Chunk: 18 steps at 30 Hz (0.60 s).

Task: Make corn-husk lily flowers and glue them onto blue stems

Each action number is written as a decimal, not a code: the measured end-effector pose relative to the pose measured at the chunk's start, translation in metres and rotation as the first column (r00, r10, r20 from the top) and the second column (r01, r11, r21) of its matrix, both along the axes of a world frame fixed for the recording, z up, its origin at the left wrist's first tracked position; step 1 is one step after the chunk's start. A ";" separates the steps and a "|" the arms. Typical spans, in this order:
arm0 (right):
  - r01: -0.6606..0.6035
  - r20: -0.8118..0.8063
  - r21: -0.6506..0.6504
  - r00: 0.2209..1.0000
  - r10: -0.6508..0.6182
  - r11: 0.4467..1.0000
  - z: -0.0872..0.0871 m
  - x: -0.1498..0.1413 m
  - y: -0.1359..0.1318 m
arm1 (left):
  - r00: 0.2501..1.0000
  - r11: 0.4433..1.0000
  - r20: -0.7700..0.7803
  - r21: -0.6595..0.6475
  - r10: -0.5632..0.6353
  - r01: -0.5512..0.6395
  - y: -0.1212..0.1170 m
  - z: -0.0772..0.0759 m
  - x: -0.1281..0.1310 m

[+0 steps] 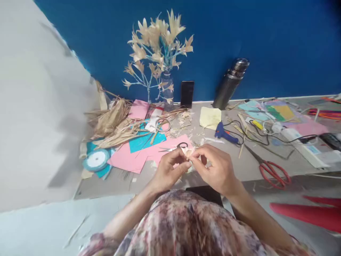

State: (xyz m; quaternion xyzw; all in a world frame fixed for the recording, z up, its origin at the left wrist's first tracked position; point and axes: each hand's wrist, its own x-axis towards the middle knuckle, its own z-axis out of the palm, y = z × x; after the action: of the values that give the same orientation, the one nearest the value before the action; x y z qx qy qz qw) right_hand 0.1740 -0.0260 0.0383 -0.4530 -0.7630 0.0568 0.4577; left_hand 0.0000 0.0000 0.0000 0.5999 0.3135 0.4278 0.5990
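Between my two hands, close to the table's front edge, is a small pale corn husk flower [189,152]. My left hand [169,170] pinches it from the left between thumb and forefinger. From the other side my right hand [216,170] grips it with thumb and fingertips, and the fingers partly hide its base. Just behind the hands lie small scissors [182,145] with dark handles, on pink paper [129,159]. A blue glue gun [226,133] rests beyond my right hand.
Dry husks [113,119] and a ribbon spool [95,160] lie left. Husk flowers [160,39] stand in a bottle [167,87] near a phone [187,94] and a leaning flask [229,85]. Red-handled scissors [274,174], cords and a power strip [305,147] are right.
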 end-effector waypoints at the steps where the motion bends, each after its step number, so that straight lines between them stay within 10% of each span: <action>1: -0.001 0.006 0.003 1.000 0.001 1.000 0.000 0.000 0.000 | 1.000 1.000 0.002 -0.013 0.015 -0.015 0.000 0.000 0.001; 18: 0.019 0.130 0.205 0.990 -0.046 0.979 -0.003 0.000 -0.007 | 0.962 0.842 -0.019 0.488 0.272 -0.229 0.001 -0.007 0.005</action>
State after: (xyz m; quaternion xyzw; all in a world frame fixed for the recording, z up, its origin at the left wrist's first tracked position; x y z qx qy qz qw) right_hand 0.1739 -0.0329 0.0350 -0.4190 -0.7862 -0.0595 0.4503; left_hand 0.0047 0.0012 -0.0070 0.7017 0.2987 0.5402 0.3557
